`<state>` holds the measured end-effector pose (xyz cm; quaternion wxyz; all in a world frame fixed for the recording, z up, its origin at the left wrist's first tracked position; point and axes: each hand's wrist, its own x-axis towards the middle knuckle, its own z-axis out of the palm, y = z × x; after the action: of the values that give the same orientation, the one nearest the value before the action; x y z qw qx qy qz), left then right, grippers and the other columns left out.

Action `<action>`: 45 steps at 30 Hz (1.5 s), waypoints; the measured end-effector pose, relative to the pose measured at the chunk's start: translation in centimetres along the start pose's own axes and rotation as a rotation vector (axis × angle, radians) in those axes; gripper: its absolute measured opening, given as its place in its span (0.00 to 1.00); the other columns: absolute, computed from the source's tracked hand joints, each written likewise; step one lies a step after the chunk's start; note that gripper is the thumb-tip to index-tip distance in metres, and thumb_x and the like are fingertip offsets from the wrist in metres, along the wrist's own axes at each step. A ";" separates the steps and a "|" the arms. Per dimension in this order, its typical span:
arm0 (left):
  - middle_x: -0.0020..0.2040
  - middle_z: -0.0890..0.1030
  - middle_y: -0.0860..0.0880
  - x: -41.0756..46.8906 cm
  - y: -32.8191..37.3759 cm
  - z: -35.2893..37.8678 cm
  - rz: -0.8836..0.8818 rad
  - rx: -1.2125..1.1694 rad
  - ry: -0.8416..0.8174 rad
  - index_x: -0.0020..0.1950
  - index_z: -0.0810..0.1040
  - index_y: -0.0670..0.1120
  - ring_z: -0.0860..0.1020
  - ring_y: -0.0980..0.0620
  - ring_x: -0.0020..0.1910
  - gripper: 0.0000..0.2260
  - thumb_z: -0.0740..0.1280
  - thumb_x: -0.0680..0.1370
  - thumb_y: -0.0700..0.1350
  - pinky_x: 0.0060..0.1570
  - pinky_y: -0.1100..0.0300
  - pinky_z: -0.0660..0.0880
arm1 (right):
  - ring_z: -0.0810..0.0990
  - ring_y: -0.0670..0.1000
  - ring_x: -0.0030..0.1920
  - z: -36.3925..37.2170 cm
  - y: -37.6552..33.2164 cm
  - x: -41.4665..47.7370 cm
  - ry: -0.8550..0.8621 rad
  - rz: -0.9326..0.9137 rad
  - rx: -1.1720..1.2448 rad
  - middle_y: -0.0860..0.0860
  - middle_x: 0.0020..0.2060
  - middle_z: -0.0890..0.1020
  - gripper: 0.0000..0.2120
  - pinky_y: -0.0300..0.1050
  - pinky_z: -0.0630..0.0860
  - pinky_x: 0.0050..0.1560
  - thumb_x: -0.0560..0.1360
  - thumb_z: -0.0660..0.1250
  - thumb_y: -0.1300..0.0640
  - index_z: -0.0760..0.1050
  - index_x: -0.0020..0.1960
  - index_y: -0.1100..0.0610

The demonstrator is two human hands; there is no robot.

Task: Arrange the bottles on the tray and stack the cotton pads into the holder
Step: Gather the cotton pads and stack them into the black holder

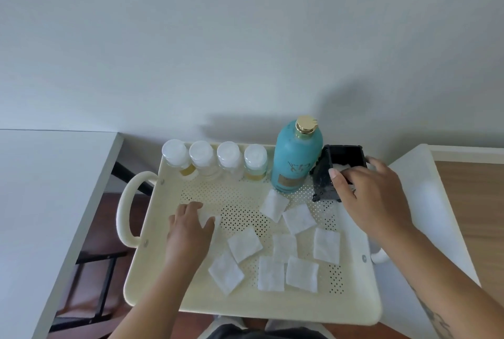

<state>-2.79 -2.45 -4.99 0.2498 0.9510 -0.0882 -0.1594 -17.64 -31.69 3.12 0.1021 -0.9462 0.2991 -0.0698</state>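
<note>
A cream perforated tray (pixel 191 300) holds everything. Along its far edge stand several small clear bottles (pixel 201 158) with white caps, and a tall teal bottle (pixel 296 158) with a gold cap. Right of it stands a black square holder (pixel 327 180) with a white pad showing inside. My right hand (pixel 373 196) grips the holder's near right side, thumb on its rim. Several square white cotton pads (pixel 244 244) lie scattered on the tray's near half. My left hand (pixel 188 226) rests palm down on one pad (pixel 215 222) at the tray's left.
A white tabletop (pixel 41 202) lies to the left, with dark furniture legs below its edge. A white surface (pixel 425 202) and wood floor sit to the right. The tray has looped handles (pixel 128 207) on both sides. A plain wall is behind.
</note>
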 end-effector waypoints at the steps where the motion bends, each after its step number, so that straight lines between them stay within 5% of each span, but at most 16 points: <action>1: 0.61 0.75 0.47 0.1 -0.1 0.0 -0.011 -0.002 -0.007 0.64 0.74 0.47 0.70 0.43 0.60 0.17 0.69 0.77 0.48 0.58 0.49 0.70 | 0.75 0.61 0.62 0.0 0.0 0.1 -0.003 -0.004 -0.002 0.50 0.39 0.86 0.28 0.55 0.71 0.60 0.80 0.50 0.40 0.82 0.40 0.54; 6: 0.55 0.76 0.47 0.9 -0.7 0.0 -0.045 -0.017 -0.061 0.61 0.76 0.46 0.73 0.45 0.56 0.14 0.70 0.76 0.45 0.57 0.49 0.73 | 0.75 0.61 0.61 0.0 0.0 0.1 -0.009 -0.006 -0.003 0.50 0.42 0.86 0.27 0.56 0.73 0.58 0.80 0.50 0.40 0.82 0.42 0.53; 12: 0.45 0.78 0.51 1.7 -0.6 -0.7 -0.089 -0.140 -0.143 0.54 0.77 0.49 0.77 0.50 0.44 0.07 0.69 0.76 0.43 0.37 0.59 0.71 | 0.76 0.60 0.56 0.2 0.2 0.1 0.048 -0.033 0.020 0.51 0.46 0.85 0.24 0.56 0.74 0.52 0.79 0.54 0.42 0.82 0.45 0.56; 19: 0.35 0.81 0.53 0.2 4.1 -2.8 0.106 -0.419 -0.210 0.40 0.78 0.55 0.75 0.61 0.29 0.06 0.72 0.74 0.47 0.32 0.61 0.72 | 0.77 0.61 0.50 -1.5 -1.4 -1.5 0.403 -0.081 0.220 0.54 0.47 0.81 0.13 0.52 0.70 0.50 0.77 0.63 0.52 0.82 0.49 0.58; 24: 0.36 0.85 0.51 -1.0 9.7 -4.1 0.193 -0.658 -0.371 0.42 0.80 0.54 0.80 0.56 0.32 0.05 0.75 0.73 0.47 0.36 0.62 0.77 | 0.75 0.48 0.44 -3.1 -4.4 -3.7 0.162 -0.104 0.642 0.46 0.41 0.79 0.03 0.30 0.70 0.42 0.75 0.71 0.56 0.78 0.47 0.55; 29: 0.38 0.86 0.47 -1.8 13.8 -4.3 0.286 -0.753 -0.491 0.43 0.82 0.50 0.80 0.51 0.35 0.04 0.76 0.72 0.46 0.39 0.61 0.79 | 0.77 0.41 0.40 -3.3 -5.3 -4.2 -0.095 0.146 0.912 0.35 0.40 0.80 0.08 0.30 0.72 0.37 0.73 0.72 0.47 0.78 0.49 0.48; 38: 0.41 0.86 0.49 -2.1 14.3 -3.4 0.288 -0.732 -0.513 0.50 0.82 0.51 0.83 0.53 0.38 0.08 0.75 0.73 0.50 0.42 0.62 0.81 | 0.75 0.38 0.32 -3.3 -3.4 -3.1 -0.063 0.233 0.945 0.42 0.32 0.79 0.02 0.27 0.70 0.33 0.75 0.70 0.52 0.78 0.43 0.48; 45: 0.44 0.82 0.56 -1.5 7.9 -0.8 0.202 -0.212 -0.280 0.50 0.79 0.53 0.79 0.61 0.42 0.07 0.72 0.75 0.51 0.38 0.67 0.71 | 0.75 0.41 0.36 -3.1 0.0 0.1 0.127 0.311 0.652 0.44 0.38 0.78 0.03 0.33 0.68 0.34 0.76 0.68 0.54 0.75 0.46 0.53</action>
<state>-4.58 -8.50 0.01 0.3483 0.8743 -0.1998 -0.2728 -18.15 -32.23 6.13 0.3890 -0.8009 0.4071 -0.2037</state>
